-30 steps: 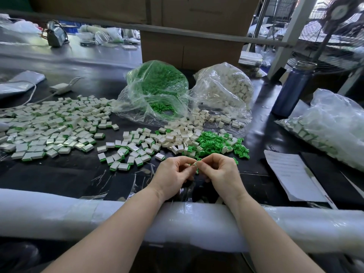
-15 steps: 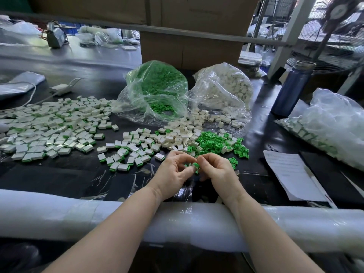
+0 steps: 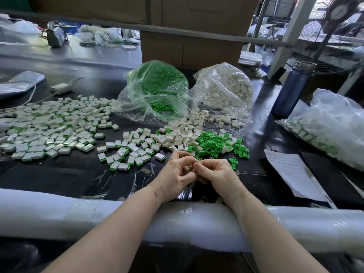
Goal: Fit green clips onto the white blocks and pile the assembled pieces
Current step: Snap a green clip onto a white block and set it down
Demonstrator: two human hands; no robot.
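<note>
Both hands have dropped a bit lower & nearer the padded table edge vs 1 s ago, w/ the green bit now mostly tucked between the fingertips instead of showing clearly. Left hand (image 3: 175, 176) & right hand (image 3: 217, 174) meet fingertip to fingertip just above the table (image 3: 65, 180), fingers curled in narrow; they pinch a small green clip (image 3: 188, 168), only a sliver visible. Can't tell if a white block is in there too, fingers hide it.

Just beyond the hands: loose green clips (image 3: 214, 143) in a heap, mixed at its left w/ loose white blocks (image 3: 183, 137). Left of that, a small scatter of assembled pieces (image 3: 126, 154), white w/ green edge, & further left a much bigger spread of assembled pieces (image 3: 49, 127), lying flat, not stacked.

Behind: clear bag of green clips (image 3: 157, 89), open at front, & just right of it a clear bag of white blocks (image 3: 224, 89), some spilled out on the table. Blue bottle (image 3: 291, 89) upright at right, a printed sheet (image 3: 291, 172) near the right hand's side, & another bag of pieces (image 3: 331, 123) far right. Both forearms rest over the white foam-wrapped rail (image 3: 59, 211) along the near edge. Cardboard box (image 3: 189, 48) stands behind the bags.
</note>
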